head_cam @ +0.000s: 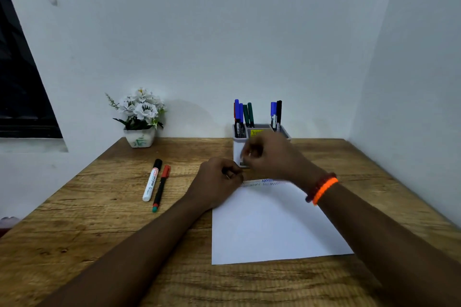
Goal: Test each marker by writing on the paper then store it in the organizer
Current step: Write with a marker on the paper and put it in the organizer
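Two markers wait untested on the wooden desk (99, 207): a white-barrelled black-capped marker (151, 180) and, just beside it, a slim black red-capped marker (161, 188). The white sheet of paper (269, 224) carries zigzags along its far edge, near the grey compartmented organizer (238, 149), already stocked. The left hand (219, 182) curls around something small and dark, perhaps a cap. The right hand (272, 154) is blurred, so I cannot tell its grip.

I have one view only: the head camera. It looks forward and down from above the near edge of the desk (104, 232), facing the far edge and the wall (224, 32) behind it. It sits close; both forearms enter from the bottom corners.
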